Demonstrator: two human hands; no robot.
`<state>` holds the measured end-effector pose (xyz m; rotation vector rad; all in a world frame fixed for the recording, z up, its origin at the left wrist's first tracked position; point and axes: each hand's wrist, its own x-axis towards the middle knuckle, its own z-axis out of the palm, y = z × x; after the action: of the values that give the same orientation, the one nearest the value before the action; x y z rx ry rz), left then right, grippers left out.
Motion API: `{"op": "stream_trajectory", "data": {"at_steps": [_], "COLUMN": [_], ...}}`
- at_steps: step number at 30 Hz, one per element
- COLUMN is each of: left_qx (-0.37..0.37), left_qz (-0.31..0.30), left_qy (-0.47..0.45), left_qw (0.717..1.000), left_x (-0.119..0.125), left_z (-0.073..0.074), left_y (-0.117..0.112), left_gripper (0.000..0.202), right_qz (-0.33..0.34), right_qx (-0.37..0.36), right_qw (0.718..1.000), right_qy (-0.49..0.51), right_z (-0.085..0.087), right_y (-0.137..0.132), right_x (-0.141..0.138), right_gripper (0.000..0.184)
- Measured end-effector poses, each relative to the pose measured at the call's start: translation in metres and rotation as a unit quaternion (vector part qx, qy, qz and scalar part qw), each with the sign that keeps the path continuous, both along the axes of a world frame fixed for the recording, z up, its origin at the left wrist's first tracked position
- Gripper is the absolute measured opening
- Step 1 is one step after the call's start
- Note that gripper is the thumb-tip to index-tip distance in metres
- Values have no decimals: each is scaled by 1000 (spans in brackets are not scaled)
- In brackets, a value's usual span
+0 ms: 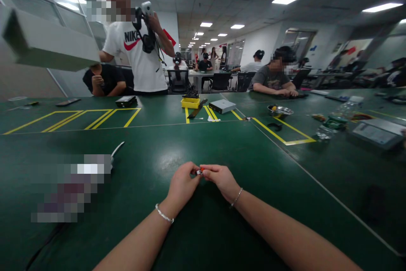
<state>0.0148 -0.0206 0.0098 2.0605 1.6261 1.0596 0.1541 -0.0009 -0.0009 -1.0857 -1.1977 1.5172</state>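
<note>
At the middle of a green worktop, the left hand and right hand meet fingertip to fingertip, each grip pinched tight on a small part with an orange tip, held just above the surface. The part is too small to identify. The handling looks under way, with nothing set down yet. Farther back sit a yellow tray, a grey box and a metal bowl.

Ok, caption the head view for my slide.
Left hand and right hand pinch a small orange part at the green table.
</note>
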Motion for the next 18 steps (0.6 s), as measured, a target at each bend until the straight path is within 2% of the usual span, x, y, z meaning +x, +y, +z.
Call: {"op": "stream_trajectory", "data": {"at_steps": [3, 8, 18], "left_qx": [7, 3, 3], "left_qz": [16, 49, 56], "left_qy": [8, 7, 28], "left_qw": [1000, 999, 998], "left_x": [0, 0, -2], "left_z": [1, 3, 2], "left_y": [-1, -2, -3], "left_gripper": [6, 9, 9], "right_qz": [6, 30, 42], "right_qx": [31, 40, 122], "right_qw": [999, 997, 987], "right_qy": [-31, -51, -98], "right_z": [1, 4, 5], "right_y": [-5, -9, -14], "right_x": [-3, -6, -7], "right_gripper": [34, 36, 37]}}
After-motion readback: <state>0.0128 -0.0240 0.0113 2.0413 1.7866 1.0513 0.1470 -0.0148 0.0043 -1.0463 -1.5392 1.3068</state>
